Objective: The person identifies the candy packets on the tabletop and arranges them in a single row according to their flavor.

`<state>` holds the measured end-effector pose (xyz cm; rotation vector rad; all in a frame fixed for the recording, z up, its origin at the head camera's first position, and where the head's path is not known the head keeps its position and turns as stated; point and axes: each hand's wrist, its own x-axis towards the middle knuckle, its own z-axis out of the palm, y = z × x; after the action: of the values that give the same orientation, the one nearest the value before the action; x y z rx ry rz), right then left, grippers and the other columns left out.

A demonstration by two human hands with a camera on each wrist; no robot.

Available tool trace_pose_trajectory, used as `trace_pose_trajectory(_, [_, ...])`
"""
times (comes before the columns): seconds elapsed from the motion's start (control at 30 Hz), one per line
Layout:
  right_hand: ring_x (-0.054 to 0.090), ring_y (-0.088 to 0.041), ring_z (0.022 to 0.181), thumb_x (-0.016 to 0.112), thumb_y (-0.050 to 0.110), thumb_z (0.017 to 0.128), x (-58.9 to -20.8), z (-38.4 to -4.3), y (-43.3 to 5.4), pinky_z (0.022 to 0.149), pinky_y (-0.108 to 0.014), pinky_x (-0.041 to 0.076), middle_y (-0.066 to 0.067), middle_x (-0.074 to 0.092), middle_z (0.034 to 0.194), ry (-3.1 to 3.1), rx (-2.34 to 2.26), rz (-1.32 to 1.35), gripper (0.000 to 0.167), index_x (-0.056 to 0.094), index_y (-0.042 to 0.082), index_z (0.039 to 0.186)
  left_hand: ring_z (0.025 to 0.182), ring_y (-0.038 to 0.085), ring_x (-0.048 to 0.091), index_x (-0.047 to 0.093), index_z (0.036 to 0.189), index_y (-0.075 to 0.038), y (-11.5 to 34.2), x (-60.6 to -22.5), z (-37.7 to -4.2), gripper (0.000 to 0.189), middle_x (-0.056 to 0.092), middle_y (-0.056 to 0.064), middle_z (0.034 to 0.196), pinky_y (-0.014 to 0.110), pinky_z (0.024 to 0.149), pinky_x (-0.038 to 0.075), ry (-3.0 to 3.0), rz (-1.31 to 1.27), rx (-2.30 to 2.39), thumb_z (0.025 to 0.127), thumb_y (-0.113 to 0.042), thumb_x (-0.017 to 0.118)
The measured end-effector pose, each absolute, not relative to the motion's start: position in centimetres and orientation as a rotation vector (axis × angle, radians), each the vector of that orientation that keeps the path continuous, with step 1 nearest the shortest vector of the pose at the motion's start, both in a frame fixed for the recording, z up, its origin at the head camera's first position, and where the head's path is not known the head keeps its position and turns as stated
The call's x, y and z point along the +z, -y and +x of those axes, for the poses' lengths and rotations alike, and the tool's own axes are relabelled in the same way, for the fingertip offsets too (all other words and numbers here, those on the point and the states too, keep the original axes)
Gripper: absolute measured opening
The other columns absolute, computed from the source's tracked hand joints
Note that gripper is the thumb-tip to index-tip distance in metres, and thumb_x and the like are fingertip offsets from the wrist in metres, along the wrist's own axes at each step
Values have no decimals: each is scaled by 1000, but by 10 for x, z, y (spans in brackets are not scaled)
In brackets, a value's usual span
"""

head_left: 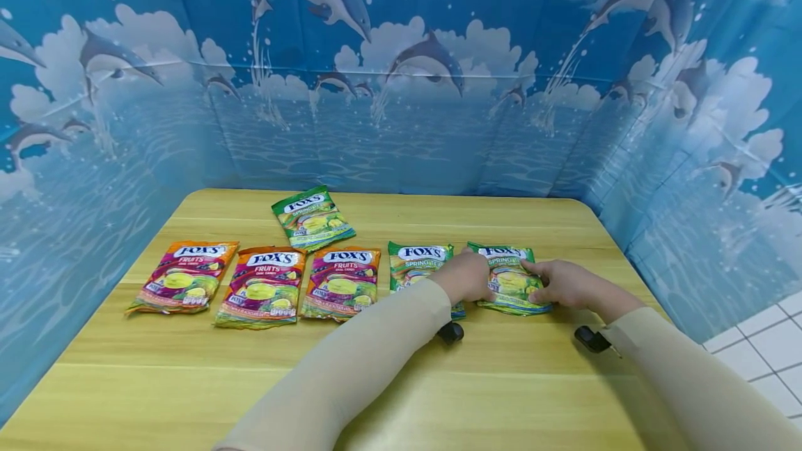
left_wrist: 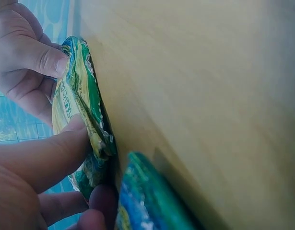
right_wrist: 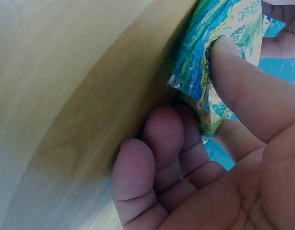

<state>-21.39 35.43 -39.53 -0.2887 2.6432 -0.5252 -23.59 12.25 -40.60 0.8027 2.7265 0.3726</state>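
A green Fox's Spring Tea candy bag (head_left: 512, 280) lies at the right end of a row on the table, with a hand at each side. My left hand (head_left: 465, 277) pinches its left edge, thumb on the printed face, as the left wrist view shows with the bag (left_wrist: 73, 96) seen edge-on. At the opposite edge my right hand (head_left: 567, 285) pinches the same bag (right_wrist: 233, 28), its thumb (right_wrist: 233, 72) on top and fingers curled by the tabletop. Just left, partly behind my left hand, lies another green candy bag (head_left: 416, 263).
Three orange-purple Fox's Fruits bags, one at far left (head_left: 183, 277), one beside it (head_left: 262, 287) and one nearer the middle (head_left: 341, 284), continue the row. A third green bag (head_left: 315, 218) lies tilted behind them. The wooden table (head_left: 464, 395) meets a dolphin-print curtain (head_left: 388, 138).
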Motion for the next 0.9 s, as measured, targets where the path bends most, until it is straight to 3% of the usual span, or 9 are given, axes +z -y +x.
trace_pose_trajectory(0.1, [56,-36,114,80,28,94,-395,-214,-354,84,-42,45,-41,40,156,-2645,-525,-301,88,33,-1,162,88,12,62,67,63,-18,-123,-408,-237,44,61,-3,56,27,103,51,-2730,820,339,95,-46,77])
trace_pose_trajectory(0.17, [57,-34,114,80,28,94,-395,-214,-353,84,-40,45,-40,45,153,-2659,-502,-317,87,34,-2,162,78,13,64,65,61,-18,-124,-408,-237,45,56,-4,53,28,118,43,-2729,849,310,95,-46,77])
trace_pose_trajectory(0.27, [59,-29,95,80,26,94,-394,-216,-352,76,-37,46,-34,65,130,-2655,-506,-293,87,34,-3,162,67,13,63,63,60,-18,-124,-407,-237,47,54,-4,52,31,128,31,-2730,865,303,95,-45,78])
trace_pose_trajectory(0.37, [57,-24,81,81,25,94,-393,-218,-351,69,-35,46,-20,70,106,-2650,-507,-281,88,34,-5,161,67,12,60,62,59,-18,-125,-404,-236,48,56,-5,53,31,129,29,-2744,859,293,94,-46,78])
trace_pose_trajectory(0.5, [62,-26,91,83,27,92,-388,-221,-349,77,-40,53,-21,69,112,-2646,-457,-296,89,35,-6,160,67,11,61,63,59,-19,-123,-400,-234,48,56,-7,53,33,130,26,-2746,859,252,95,-47,77])
trace_pose_trajectory(0.6, [67,-37,107,83,30,92,-380,-224,-346,86,-48,56,-32,66,125,-2652,-397,-315,91,36,-7,160,71,12,62,65,62,-19,-117,-397,-236,47,58,-5,57,32,124,37,-2731,861,273,96,-49,76])
trace_pose_trajectory(0.7, [63,-51,120,80,30,94,-371,-228,-339,89,-54,57,-42,57,138,-2679,-391,-331,90,33,-9,160,88,13,63,75,87,-14,-107,-392,-241,37,71,-1,92,30,101,53,-2728,839,363,96,-50,75])
trace_pose_trajectory(0.8, [56,-56,129,76,31,98,-363,-235,-324,91,-55,58,-43,47,149,-2745,-411,-375,85,33,-8,160,106,16,66,68,135,-11,-89,-382,-248,54,63,6,140,31,85,56,-2722,793,449,98,-50,73])
trace_pose_trajectory(0.9, [55,-55,131,72,34,101,-356,-244,-302,94,-59,56,-39,47,152,-2827,-426,-433,80,36,-4,161,127,19,63,45,160,-17,-68,-372,-257,74,45,8,164,35,96,58,-2756,748,488,100,-50,71])
